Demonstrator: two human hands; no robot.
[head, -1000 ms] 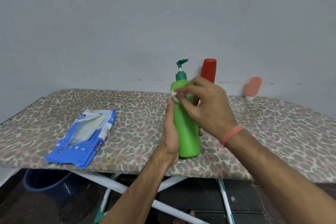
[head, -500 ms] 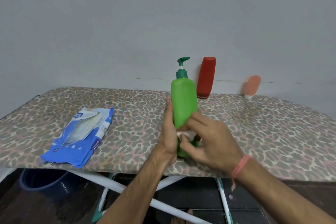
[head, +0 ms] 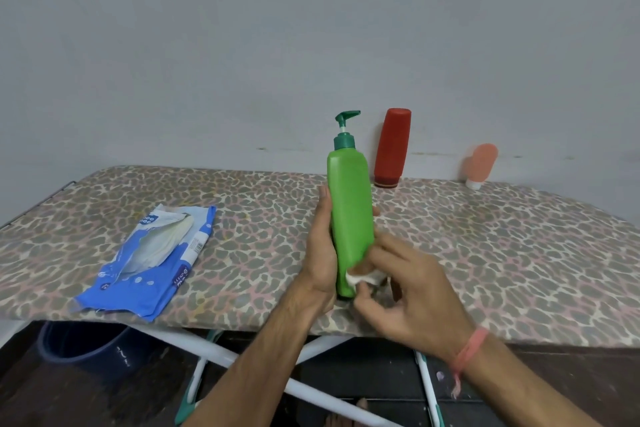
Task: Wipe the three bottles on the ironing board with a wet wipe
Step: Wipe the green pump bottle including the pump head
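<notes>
Steadying the green bottle (head: 350,204) upright at frame centre on the ironing board (head: 485,246), the left hand (head: 320,260) grasps it; the right hand (head: 408,295) pinches a wipe (head: 362,277) against its base. The print on the blue pack (head: 152,263), left, is unreadable.

We are holding the green pump bottle (head: 350,211) upright on the ironing board (head: 485,253) with our left hand (head: 322,253), fingers wrapping its far side. Our right hand (head: 412,295) is pinching a white wet wipe (head: 362,277) against the bottle's lower part. The blue wipe packet (head: 152,263) is lying to the left; a red bottle (head: 393,147) and a small peach bottle (head: 481,163) are standing by the wall.
</notes>
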